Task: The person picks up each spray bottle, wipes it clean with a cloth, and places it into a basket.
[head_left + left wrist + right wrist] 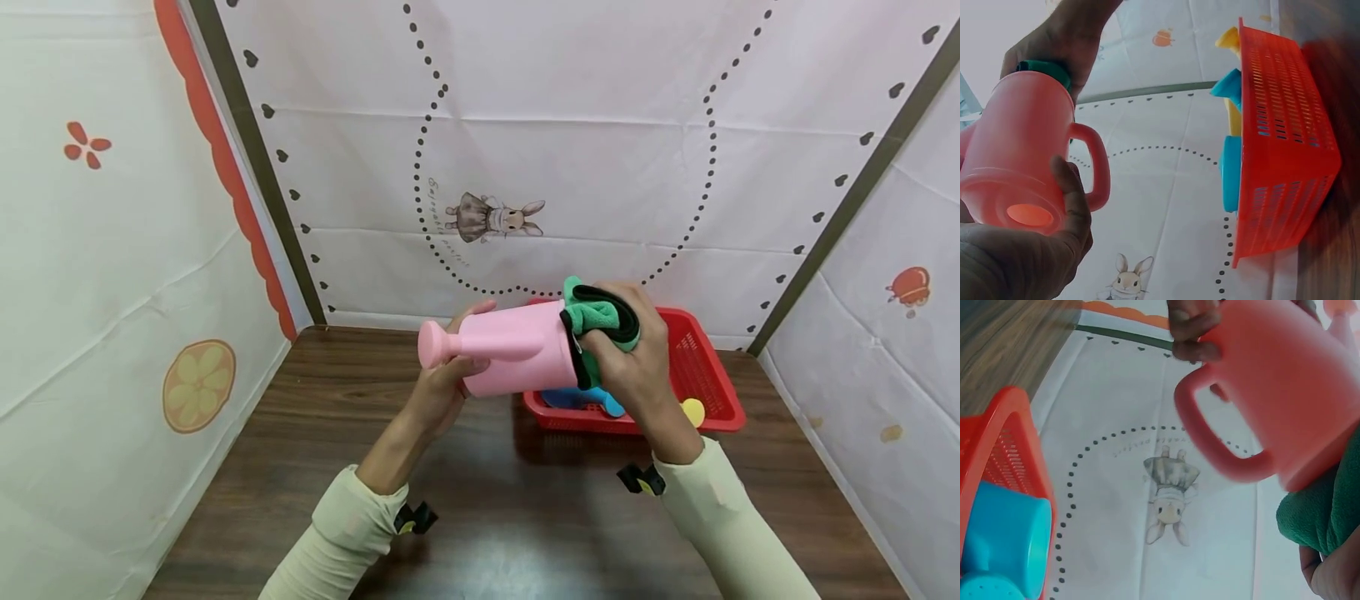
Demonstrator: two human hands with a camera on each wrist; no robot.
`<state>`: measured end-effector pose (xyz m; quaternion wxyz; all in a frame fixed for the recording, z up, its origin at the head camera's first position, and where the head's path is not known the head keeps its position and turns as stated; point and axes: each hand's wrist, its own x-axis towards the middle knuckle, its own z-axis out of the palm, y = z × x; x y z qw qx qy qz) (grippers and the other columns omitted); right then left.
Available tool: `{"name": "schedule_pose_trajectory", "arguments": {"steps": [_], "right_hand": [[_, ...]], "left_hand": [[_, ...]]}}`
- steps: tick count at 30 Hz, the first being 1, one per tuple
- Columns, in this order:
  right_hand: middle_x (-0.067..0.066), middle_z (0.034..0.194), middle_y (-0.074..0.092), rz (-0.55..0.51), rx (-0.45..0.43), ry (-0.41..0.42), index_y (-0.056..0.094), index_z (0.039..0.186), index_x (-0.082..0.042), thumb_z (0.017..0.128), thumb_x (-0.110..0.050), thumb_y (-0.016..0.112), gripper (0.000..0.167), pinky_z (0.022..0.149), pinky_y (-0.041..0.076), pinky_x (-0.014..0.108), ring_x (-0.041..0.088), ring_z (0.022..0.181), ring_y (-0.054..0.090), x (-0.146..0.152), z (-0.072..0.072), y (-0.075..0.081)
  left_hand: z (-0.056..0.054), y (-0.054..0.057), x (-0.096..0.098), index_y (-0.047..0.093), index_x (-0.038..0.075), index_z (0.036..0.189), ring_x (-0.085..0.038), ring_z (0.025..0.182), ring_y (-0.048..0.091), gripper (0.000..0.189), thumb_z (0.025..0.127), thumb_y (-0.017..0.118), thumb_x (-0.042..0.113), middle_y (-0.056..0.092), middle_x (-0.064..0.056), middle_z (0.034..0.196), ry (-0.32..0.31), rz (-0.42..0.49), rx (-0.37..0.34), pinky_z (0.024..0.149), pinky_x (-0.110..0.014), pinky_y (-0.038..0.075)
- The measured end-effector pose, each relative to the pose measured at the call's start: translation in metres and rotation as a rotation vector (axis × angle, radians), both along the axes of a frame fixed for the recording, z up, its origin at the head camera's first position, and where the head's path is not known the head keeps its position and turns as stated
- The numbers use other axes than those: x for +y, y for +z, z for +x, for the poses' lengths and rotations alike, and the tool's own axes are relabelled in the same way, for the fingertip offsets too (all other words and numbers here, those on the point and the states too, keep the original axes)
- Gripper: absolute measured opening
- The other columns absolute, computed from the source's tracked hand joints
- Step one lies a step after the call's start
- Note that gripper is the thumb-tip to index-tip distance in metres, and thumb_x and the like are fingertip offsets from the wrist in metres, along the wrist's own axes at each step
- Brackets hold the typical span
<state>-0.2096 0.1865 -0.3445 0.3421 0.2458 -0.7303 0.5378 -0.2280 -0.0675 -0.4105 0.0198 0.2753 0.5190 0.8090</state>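
A pink toy watering can (pixel 513 350) is held on its side above the table, its spout toward the left and its open end toward the right. My left hand (pixel 442 385) grips it round the base, as the left wrist view shows with the hand (pixel 1035 256) curled about the can's bottom. In my right hand (pixel 637 358) is a bunched green cloth (pixel 596 321) with a black edge, pressed to the can's mouth. The right wrist view has the cloth (pixel 1319 509) against the rim and the can's handle (pixel 1200 419) free. How far the cloth reaches inside is hidden.
Behind and below the right hand stands a red plastic basket (pixel 708 375) on the dark wood table (pixel 495 517). It holds blue toy pieces (pixel 573 398) and a yellow one (pixel 693 412). Printed white cloth walls (pixel 570 167) enclose the table at the back and sides.
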Motion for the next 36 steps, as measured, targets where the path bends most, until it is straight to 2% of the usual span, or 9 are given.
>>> {"name": "schedule_pose_trajectory", "arguments": {"steps": [4,7,13,15,18,22,29,33,36], "right_hand": [[0.015,0.126,0.071,0.004,-0.059,-0.014,0.076,0.129,0.002,0.089,0.0,0.069,0.041,0.088,0.057,0.021,0.015,0.111,0.064,0.002,-0.006,-0.001],[0.013,0.126,0.07,0.015,-0.114,-0.033,0.075,0.131,0.001,0.09,-0.002,0.069,0.041,0.086,0.057,0.021,0.015,0.111,0.063,0.004,-0.009,-0.007],[0.016,0.129,0.07,0.064,-0.18,-0.071,0.075,0.134,-0.001,0.089,-0.004,0.073,0.045,0.084,0.057,0.017,0.016,0.11,0.063,0.006,-0.002,-0.027],[0.015,0.129,0.069,0.092,-0.196,-0.077,0.074,0.135,-0.001,0.088,-0.004,0.074,0.048,0.084,0.058,0.016,0.016,0.11,0.063,0.005,0.002,-0.034],[0.015,0.129,0.069,0.111,-0.203,-0.072,0.073,0.135,-0.001,0.087,-0.003,0.075,0.048,0.086,0.059,0.017,0.019,0.111,0.063,0.003,0.006,-0.039],[0.014,0.13,0.068,0.127,-0.191,-0.058,0.072,0.137,-0.002,0.087,-0.002,0.076,0.05,0.088,0.059,0.016,0.019,0.114,0.063,0.0,0.008,-0.036],[0.017,0.132,0.068,0.13,-0.114,-0.025,0.072,0.136,0.0,0.084,-0.003,0.078,0.053,0.09,0.059,0.016,0.018,0.116,0.063,-0.004,0.011,-0.021],[0.02,0.13,0.068,0.098,-0.067,-0.015,0.073,0.136,0.002,0.087,-0.002,0.075,0.049,0.091,0.057,0.015,0.013,0.115,0.063,-0.004,0.009,-0.011],[0.02,0.126,0.07,0.058,-0.045,-0.012,0.074,0.132,0.004,0.088,0.0,0.072,0.044,0.091,0.056,0.018,0.012,0.113,0.063,-0.002,0.005,-0.006]], "left_hand": [[0.002,0.002,0.0,0.053,0.028,0.162,-0.013,0.123,0.062,0.072,0.093,0.065,0.017,0.062,0.001,0.141,0.003,0.01,0.004,0.087,-0.025,0.063],[0.002,0.004,0.0,0.048,0.029,0.167,-0.013,0.12,0.063,0.078,0.092,0.063,0.017,0.063,0.001,0.138,0.025,0.02,0.007,0.086,-0.025,0.062],[0.004,0.008,-0.002,0.028,0.025,0.179,-0.009,0.113,0.069,0.092,0.094,0.063,0.017,0.067,0.003,0.132,0.091,0.061,-0.008,0.085,-0.024,0.064],[0.004,0.009,-0.004,0.025,0.026,0.18,-0.008,0.11,0.07,0.092,0.097,0.062,0.019,0.067,0.004,0.132,0.106,0.062,-0.018,0.083,-0.023,0.063],[0.004,0.011,-0.007,0.026,0.031,0.179,-0.009,0.097,0.073,0.087,0.1,0.06,0.021,0.068,0.004,0.133,0.117,0.048,-0.046,0.077,-0.026,0.065],[0.001,0.014,-0.01,0.031,0.032,0.176,-0.013,0.085,0.075,0.078,0.103,0.056,0.02,0.065,0.001,0.137,0.123,0.031,-0.083,0.068,-0.032,0.068],[-0.005,0.014,-0.01,0.051,0.028,0.155,-0.015,0.087,0.075,0.055,0.102,0.059,0.016,0.063,-0.001,0.136,0.122,0.018,-0.109,0.065,-0.033,0.068],[-0.003,0.008,-0.008,0.054,0.025,0.153,-0.016,0.088,0.076,0.053,0.101,0.059,0.016,0.065,-0.001,0.134,0.077,0.003,-0.087,0.063,-0.034,0.068],[-0.001,0.004,-0.009,0.053,0.024,0.155,-0.016,0.088,0.075,0.058,0.098,0.058,0.015,0.065,0.001,0.132,-0.004,0.007,-0.04,0.064,-0.034,0.068]]}}
